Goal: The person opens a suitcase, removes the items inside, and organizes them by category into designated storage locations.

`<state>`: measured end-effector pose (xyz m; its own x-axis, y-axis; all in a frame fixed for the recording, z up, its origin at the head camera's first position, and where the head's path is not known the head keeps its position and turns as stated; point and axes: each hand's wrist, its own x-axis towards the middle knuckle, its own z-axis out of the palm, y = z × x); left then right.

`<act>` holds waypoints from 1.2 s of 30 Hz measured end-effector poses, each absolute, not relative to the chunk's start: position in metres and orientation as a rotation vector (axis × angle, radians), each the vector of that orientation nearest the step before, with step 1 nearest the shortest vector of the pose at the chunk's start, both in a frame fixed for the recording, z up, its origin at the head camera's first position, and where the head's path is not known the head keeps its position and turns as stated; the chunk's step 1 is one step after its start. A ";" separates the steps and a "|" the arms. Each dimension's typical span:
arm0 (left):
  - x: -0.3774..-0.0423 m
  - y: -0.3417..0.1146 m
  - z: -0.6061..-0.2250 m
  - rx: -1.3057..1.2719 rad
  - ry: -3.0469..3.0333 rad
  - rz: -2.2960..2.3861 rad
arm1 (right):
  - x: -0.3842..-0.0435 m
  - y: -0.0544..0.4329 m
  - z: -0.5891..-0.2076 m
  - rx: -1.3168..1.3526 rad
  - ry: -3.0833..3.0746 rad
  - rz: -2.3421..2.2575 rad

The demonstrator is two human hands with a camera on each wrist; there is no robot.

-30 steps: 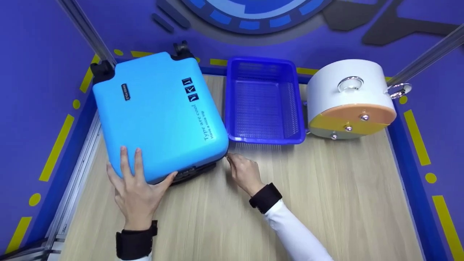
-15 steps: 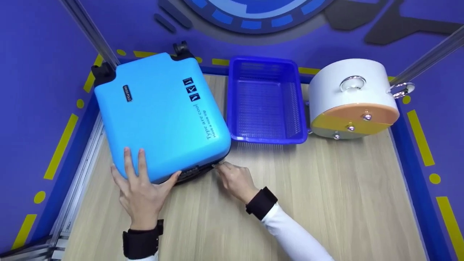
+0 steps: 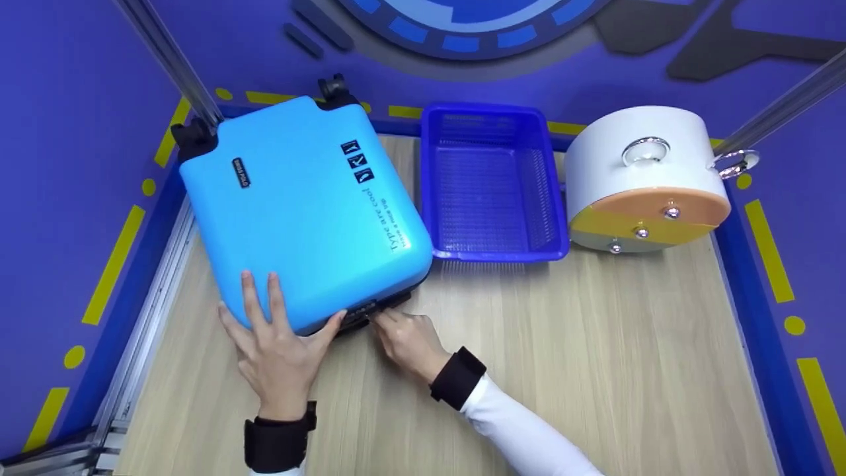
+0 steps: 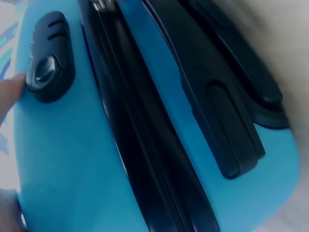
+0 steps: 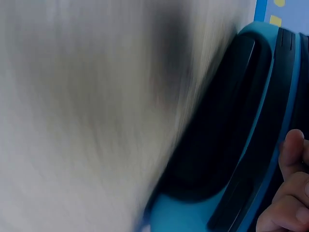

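Note:
A bright blue hard-shell suitcase lies flat on the table at the left, its wheels toward the back wall. My left hand rests on its near left corner, fingers spread and straight on the lid, thumb beside the black combination lock. At the near side, right of the lock, my right hand has its fingers curled at the seam and pinches the zipper pull, mostly hidden by the fingers. The left wrist view shows the black zipper running along the side, with the carry handle beside it.
A blue plastic basket stands right against the suitcase's right side. Farther right is a white rounded cabinet with a coloured front, small round knobs and ring handles. Blue walls border the wooden table at the back and sides.
My right hand has moved left along the seam, from the suitcase's near right corner toward the lock. The suitcase has shifted slightly right, with my left hand still on it.

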<state>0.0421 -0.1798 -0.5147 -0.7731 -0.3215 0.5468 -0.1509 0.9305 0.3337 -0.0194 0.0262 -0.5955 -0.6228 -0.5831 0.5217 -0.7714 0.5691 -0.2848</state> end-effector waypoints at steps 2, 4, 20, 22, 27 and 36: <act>0.042 -0.177 -0.514 0.329 -2.473 -0.372 | -0.018 0.026 -0.596 1.091 -2.449 0.690; 0.042 -0.178 -0.514 0.309 -2.488 -0.403 | -0.018 0.028 -0.596 1.075 -2.471 0.702; 0.033 -0.260 -0.509 -0.192 -2.496 -0.911 | -0.040 0.064 -0.577 0.727 -2.251 1.217; 0.031 -0.265 -0.509 -0.203 -2.492 -0.946 | -0.042 0.064 -0.571 0.713 -2.249 1.255; 0.032 -0.265 -0.510 -0.186 -2.486 -0.921 | -0.040 0.058 -0.560 0.753 -2.279 1.268; 0.035 -0.246 -0.513 -0.109 -2.459 -0.763 | -0.054 0.054 -0.545 0.708 -2.465 1.456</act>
<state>0.0347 -0.2457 -0.5131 -0.8417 -0.0836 0.5334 0.2331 0.8348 0.4987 -0.0535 0.0539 -0.5446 -0.8672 -0.3033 0.3949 -0.4923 0.4028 -0.7716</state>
